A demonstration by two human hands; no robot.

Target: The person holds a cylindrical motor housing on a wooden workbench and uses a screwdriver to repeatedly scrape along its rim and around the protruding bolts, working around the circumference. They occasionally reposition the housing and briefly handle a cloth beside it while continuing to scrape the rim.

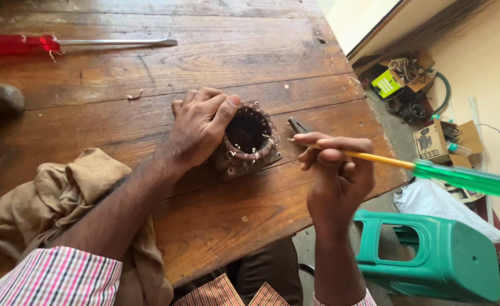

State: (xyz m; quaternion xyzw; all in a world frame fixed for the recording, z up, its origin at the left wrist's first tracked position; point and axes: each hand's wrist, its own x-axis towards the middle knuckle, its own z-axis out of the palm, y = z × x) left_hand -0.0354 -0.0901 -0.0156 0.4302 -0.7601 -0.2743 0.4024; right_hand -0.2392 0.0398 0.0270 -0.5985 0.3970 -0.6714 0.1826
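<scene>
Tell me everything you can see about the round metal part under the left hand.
The round metal part is a rusty brown ring-shaped housing, like a motor stator, with a dark hollow centre and small pale tips around the inner rim. Its flat base has bolt holes at the corners. It lies on the wooden table, tilted with its opening up. The left hand grips its rim, thumb on top.

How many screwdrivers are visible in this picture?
2. A red-handled screwdriver lies at the far left of the wooden table. A green-handled screwdriver is held in the right hand. Others may lie outside the view.
</scene>
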